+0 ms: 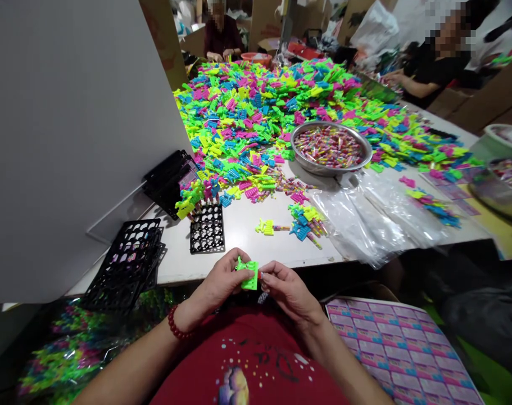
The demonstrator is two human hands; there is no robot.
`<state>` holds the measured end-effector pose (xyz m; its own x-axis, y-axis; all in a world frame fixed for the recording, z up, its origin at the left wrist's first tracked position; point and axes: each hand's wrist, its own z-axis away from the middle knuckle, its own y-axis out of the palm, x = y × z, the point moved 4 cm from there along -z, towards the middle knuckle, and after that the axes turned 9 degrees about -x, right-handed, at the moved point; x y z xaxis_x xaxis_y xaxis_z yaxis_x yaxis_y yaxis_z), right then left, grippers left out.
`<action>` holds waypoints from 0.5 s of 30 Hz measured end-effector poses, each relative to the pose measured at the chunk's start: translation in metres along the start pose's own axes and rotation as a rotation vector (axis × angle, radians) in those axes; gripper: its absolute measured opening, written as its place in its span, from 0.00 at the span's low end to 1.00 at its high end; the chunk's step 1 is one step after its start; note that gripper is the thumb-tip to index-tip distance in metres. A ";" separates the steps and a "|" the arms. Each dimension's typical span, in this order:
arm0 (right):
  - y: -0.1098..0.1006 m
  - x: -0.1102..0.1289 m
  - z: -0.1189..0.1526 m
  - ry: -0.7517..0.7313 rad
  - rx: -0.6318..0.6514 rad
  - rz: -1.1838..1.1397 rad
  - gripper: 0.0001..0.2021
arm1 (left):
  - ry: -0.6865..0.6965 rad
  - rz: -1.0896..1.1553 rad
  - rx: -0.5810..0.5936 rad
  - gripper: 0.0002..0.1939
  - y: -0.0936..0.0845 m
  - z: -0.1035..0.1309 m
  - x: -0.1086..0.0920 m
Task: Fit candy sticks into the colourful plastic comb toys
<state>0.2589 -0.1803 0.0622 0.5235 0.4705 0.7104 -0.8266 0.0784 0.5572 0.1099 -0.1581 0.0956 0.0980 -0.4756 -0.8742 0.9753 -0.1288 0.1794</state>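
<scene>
My left hand (226, 276) is closed on a bright green plastic toy piece (250, 275), just in front of the table's near edge. My right hand (287, 289) pinches a small candy-filled tube (261, 275), its red tip at the green piece's right side; most of it is hidden by the fingers. Past my hands lies a yellow toy piece (264, 227) with a candy tube attached, beside a small pile of similar joined pieces (306, 223). A black grid rack (207, 229) holds several more, standing upright at its far end.
A huge heap of coloured plastic pieces (247, 118) covers the far table. A metal bowl (295, 152) holds candy tubes. Clear plastic bags (365, 219) lie at right, black racks (125, 259) at left, printed sheets (399, 343) below. Two people (222, 39) sit across the table.
</scene>
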 end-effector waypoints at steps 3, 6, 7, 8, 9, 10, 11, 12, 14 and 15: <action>0.001 -0.005 0.001 0.022 0.012 -0.039 0.14 | 0.012 -0.052 -0.003 0.15 0.000 0.003 0.001; 0.003 -0.005 0.005 0.023 0.026 -0.049 0.15 | 0.003 -0.058 0.016 0.14 0.001 0.005 0.002; 0.004 -0.005 0.006 0.019 0.030 -0.050 0.15 | -0.008 -0.040 0.029 0.14 0.001 0.005 0.002; 0.005 -0.004 0.008 0.014 0.035 -0.052 0.15 | -0.023 -0.012 0.049 0.15 0.002 0.005 0.002; 0.005 -0.003 0.009 0.009 0.038 -0.050 0.15 | -0.039 0.020 0.074 0.15 0.003 0.005 0.003; 0.006 -0.002 0.010 0.001 0.036 -0.045 0.15 | -0.050 0.049 0.101 0.16 0.005 0.005 0.003; 0.006 -0.001 0.011 -0.012 0.031 -0.033 0.15 | -0.055 0.067 0.123 0.16 0.006 0.005 0.003; 0.005 0.000 0.012 -0.026 0.025 -0.017 0.15 | -0.050 0.065 0.135 0.16 0.007 0.006 0.003; 0.004 0.003 0.014 -0.064 0.012 0.034 0.15 | 0.005 -0.008 0.120 0.15 0.009 0.008 0.001; 0.003 0.005 0.015 -0.088 0.005 0.072 0.15 | 0.055 -0.079 0.088 0.14 0.009 0.010 -0.002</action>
<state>0.2620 -0.1909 0.0742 0.4794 0.3958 0.7832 -0.8616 0.0426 0.5058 0.1168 -0.1671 0.1030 0.0342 -0.4127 -0.9102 0.9594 -0.2415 0.1456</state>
